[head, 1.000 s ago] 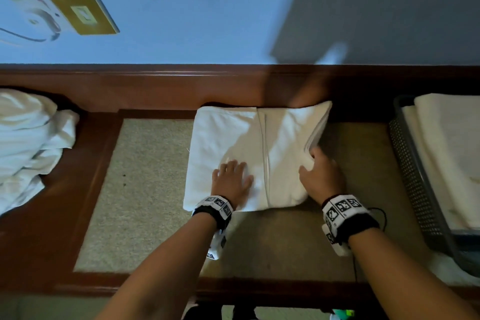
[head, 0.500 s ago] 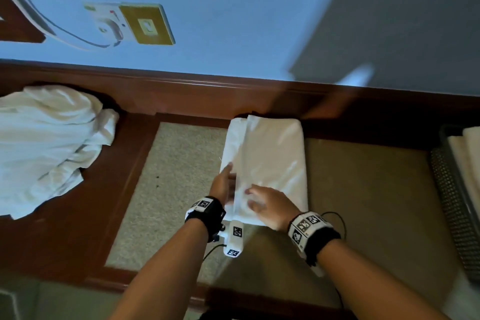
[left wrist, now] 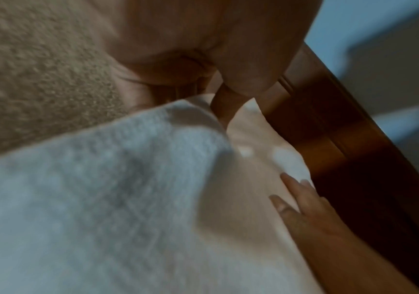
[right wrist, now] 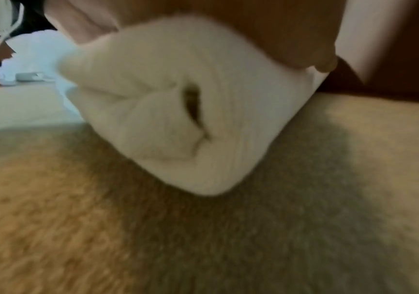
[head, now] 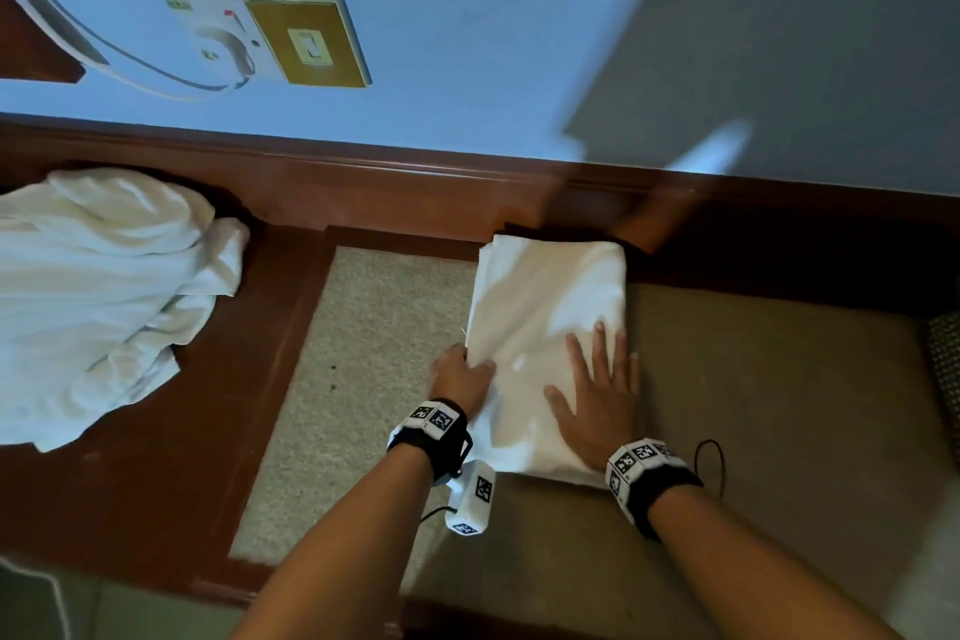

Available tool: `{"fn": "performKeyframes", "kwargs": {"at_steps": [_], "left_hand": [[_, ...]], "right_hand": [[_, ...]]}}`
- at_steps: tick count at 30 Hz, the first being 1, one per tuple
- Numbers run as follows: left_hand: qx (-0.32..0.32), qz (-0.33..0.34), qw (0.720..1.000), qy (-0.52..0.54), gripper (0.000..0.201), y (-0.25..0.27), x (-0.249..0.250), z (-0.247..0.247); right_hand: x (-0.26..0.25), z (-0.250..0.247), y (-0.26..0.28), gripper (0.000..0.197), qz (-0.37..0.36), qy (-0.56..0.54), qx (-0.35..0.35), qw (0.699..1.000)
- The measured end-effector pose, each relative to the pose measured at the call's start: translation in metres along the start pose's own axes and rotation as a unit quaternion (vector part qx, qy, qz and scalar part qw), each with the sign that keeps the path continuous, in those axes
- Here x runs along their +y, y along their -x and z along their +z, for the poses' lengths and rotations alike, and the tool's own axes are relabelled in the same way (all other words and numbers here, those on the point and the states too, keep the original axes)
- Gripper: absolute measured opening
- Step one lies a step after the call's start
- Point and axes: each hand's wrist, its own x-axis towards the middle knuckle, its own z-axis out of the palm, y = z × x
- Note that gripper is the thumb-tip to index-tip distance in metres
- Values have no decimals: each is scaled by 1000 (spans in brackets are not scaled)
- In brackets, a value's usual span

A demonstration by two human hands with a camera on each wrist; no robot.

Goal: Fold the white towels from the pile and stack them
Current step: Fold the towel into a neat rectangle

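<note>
— Since half a second ago, what shifted?
— Right hand [head: 597,392] slid from the folded white terry towel's [head: 545,307] near left part to its right side and spread flat.
— From the left, then?
— Loose pile of white towels [head: 98,296] sits on the brown wooden ledge [head: 244,405]. Left hand [head: 460,374] curls its fingers over the folded towel's left edge, pinching it. The right palm presses down, fingers splayed.
— And the towel?
— Narrow, thick rectangle on the beige carpeted inset [head: 363,379], its far end against the wooden rail.
</note>
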Motion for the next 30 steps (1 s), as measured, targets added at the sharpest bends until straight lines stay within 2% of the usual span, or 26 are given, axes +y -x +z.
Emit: {"fn": "performKeyframes", "kwargs": {"at_steps": [3,7,8,9,11,14,16,17,19,20,21,23,24,25,27,30], "left_hand": [[-25,-37,999,2,19,-12,8,-4],[-22,-24,999,11,68,-41,38,1],[-21,-20,1000,11,73,-48,47,2],[-18,-11,1000,14,70,-56,53,4],[-4,15,1000,23,49,-75,58,6],[44,24,999,22,29,-96,52,3],[79,13,997,-22,23,-97,54,2],[104,12,991,-79,21,-95,56,4],[135,57,953,-265,44,-81,66,14],[126,112,925,-340,54,-68,72,22],[93,185,898,-387,61,-53,79,31],[-8,330,828,-454,69,-36,81,53],[-59,368,793,-482,69,-39,75,61],[-103,378,770,-504,68,-45,70,64],[-129,358,765,-520,67,-68,59,55],[-81,298,811,-497,67,-90,49,31]], "right_hand": [[-2,6,-1,82,-9,23,15,1000],[-3,10,-3,83,-19,40,16,999],[-2,11,-3,83,-19,39,15,999],[-2,12,-4,84,-19,34,14,999],[0,13,-4,84,-20,20,13,1000],[1,12,-5,84,-23,12,18,1000],[1,12,-5,83,-22,13,17,1000],[1,12,-5,82,-21,14,20,999],[2,13,-6,79,-19,16,21,999],[2,13,-6,77,-18,15,23,999],[2,14,-6,76,-19,16,24,999],[3,16,-6,74,-18,22,22,999],[3,16,-6,75,-15,24,19,999],[4,17,-6,76,-12,25,17,999],[3,17,-6,79,-7,27,16,999],[2,17,-7,81,-7,24,15,1000]]}}
